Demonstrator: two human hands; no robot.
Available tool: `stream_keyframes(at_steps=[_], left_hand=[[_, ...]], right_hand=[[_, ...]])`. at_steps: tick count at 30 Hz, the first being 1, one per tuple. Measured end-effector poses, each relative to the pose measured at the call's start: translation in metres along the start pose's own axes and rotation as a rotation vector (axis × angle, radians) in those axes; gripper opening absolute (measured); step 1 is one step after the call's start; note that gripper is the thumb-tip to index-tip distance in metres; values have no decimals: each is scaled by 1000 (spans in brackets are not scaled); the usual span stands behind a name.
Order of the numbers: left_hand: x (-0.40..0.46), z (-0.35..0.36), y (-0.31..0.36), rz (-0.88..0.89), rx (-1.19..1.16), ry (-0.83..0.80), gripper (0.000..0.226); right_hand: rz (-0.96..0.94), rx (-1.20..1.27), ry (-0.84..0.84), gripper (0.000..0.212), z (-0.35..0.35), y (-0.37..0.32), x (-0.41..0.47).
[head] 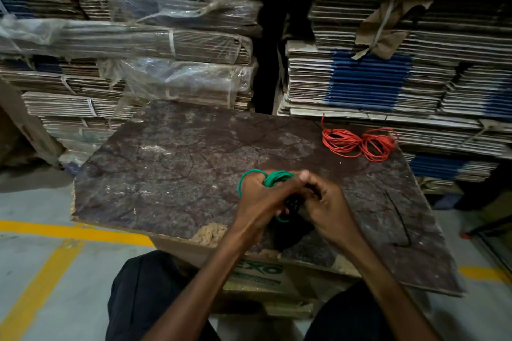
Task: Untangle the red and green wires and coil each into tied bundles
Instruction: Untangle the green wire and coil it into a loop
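Green wire [277,178] is gathered into a small coil held above the near middle of the worn board [171,163], the landmark we use for all positions. One loop arcs out past the knuckles of the left hand [261,199]; a short green bit shows again below that hand. We note the left hand clasps the coil, fingers curled around it. The right hand [328,202] meets it from the other side, fingers curled, thumb and fingertips pressed in at the coil's edge; whether it pinches a free end of wire we cannot tell, since that spot is dark and blurred.

Red wire [360,144] lies on the board's far right corner, well apart from the hands, already looped into a pinched-waist bundle with one tail sticking up toward the stacked cardboard [374,83] behind the board.

Judgement: the two wires are separated and red looks done; we take the step in hand to be finishing or tying off the green coil. Next move likely calls for wrapping the free end tightly round the coil's waist while the left hand keeps the loops from springing open.

A printed carton [260,274] sits under the board's near edge.
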State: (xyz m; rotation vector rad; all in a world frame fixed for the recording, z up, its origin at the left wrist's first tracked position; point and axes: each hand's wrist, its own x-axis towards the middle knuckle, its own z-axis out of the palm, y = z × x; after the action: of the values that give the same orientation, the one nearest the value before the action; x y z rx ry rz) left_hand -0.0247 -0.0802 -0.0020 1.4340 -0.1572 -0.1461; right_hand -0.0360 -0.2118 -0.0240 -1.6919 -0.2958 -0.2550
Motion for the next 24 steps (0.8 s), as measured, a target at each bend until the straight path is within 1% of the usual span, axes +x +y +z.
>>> stream_keyframes(at_steps=[2,4,6,7,8,10,11,14,16,19,21,24], left_hand=[[4,1,-4,19,16,-33,48],[7,0,-9,10,44,-58,51],[7,-2,-10,-11,63,-77,38],[8,-3,-10,-22,73,-97,30],[8,-3,-9,-25,84,-131,20],[7,-3,-6,-32,101,-248,9],[7,-2,-5,-41,108,-308,12],[5,1,-1,-64,145,-415,25],[4,2,1,-74,141,-467,26],[3,2,5,-71,104,-521,28],[2,0,8,-58,95,-555,24],[1,-2,9,-51,67,-583,12]], right_hand=[[11,-21,-46,40,-6,3,0],[67,-10,-107,45,-15,6,0],[140,42,-195,40,-28,4,1],[175,100,-247,37,-35,2,2],[215,182,-279,38,-42,0,4],[272,342,-266,39,-51,-5,11],[270,377,-246,38,-53,-7,17],[196,265,-277,32,-48,-8,36],[175,199,-346,28,-41,-8,45],[114,105,-449,28,-32,-8,52],[65,52,-481,29,-29,-8,54],[79,55,-483,28,-28,-7,53]])
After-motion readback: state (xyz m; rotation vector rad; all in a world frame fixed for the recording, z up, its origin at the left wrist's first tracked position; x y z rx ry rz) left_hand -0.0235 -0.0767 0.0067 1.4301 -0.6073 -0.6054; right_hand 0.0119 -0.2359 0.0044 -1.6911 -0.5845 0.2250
